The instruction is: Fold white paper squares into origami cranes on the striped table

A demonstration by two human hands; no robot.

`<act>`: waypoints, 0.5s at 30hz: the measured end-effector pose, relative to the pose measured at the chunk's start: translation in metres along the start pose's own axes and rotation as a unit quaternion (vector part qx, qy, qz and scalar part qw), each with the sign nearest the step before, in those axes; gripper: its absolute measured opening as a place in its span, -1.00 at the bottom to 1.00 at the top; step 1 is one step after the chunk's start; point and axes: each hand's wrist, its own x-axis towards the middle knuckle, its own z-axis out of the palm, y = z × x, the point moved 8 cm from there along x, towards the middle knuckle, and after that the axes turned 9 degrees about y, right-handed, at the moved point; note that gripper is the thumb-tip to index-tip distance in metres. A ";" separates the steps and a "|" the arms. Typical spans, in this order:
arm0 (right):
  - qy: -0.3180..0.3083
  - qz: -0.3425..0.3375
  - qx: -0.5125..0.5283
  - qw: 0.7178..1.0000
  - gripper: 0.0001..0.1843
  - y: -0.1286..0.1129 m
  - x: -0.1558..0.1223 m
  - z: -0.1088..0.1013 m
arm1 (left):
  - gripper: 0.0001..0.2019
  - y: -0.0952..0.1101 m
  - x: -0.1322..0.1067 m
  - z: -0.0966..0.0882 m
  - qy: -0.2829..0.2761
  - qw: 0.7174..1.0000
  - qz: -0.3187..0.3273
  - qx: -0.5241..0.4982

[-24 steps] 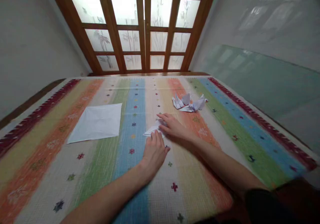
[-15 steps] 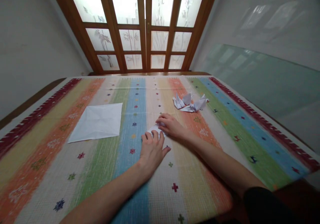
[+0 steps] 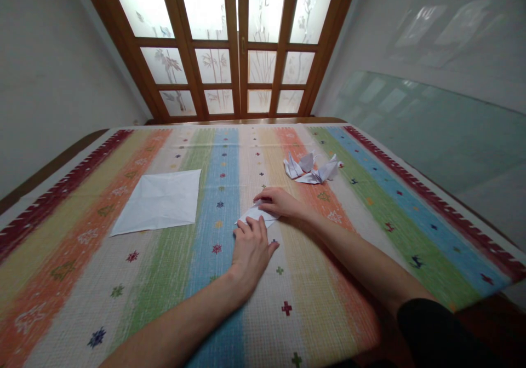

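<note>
A small folded piece of white paper [image 3: 255,214] lies on the striped cloth near the table's middle. My left hand [image 3: 251,247] rests flat with its fingers stretched onto the paper's near edge. My right hand [image 3: 279,202] lies over the paper's far right side, fingers pressing down on it. Most of the paper is hidden under both hands.
A flat white square sheet [image 3: 160,201] lies to the left. Several folded white paper figures [image 3: 312,168] sit behind my right hand. The colourful striped tablecloth [image 3: 370,203] covers the table. A wooden-framed frosted window [image 3: 230,45] stands at the far edge, with walls on both sides.
My right hand has drawn back slightly over the paper and my left hand has slid a little forward onto it. The paper has stayed in place.
</note>
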 end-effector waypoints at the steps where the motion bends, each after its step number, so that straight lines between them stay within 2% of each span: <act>1: -0.007 -0.005 0.001 1.000 -0.81 0.000 0.001 0.001 | -0.31 0.000 0.000 0.000 -0.002 1.000 -0.001 0.001; 4: -0.016 -0.017 0.019 1.000 -0.86 -0.001 0.002 0.001 | -0.31 0.000 0.000 -0.001 -0.005 1.000 -0.002 0.004; 8: 0.016 -0.035 0.037 0.999 -0.87 -0.001 -0.003 -0.004 | -0.31 0.000 0.000 -0.002 -0.007 1.000 -0.011 -0.008; 15: 0.094 -0.147 0.032 0.984 -0.85 -0.005 -0.019 -0.007 | -0.32 0.000 0.001 -0.005 0.004 1.000 0.000 0.011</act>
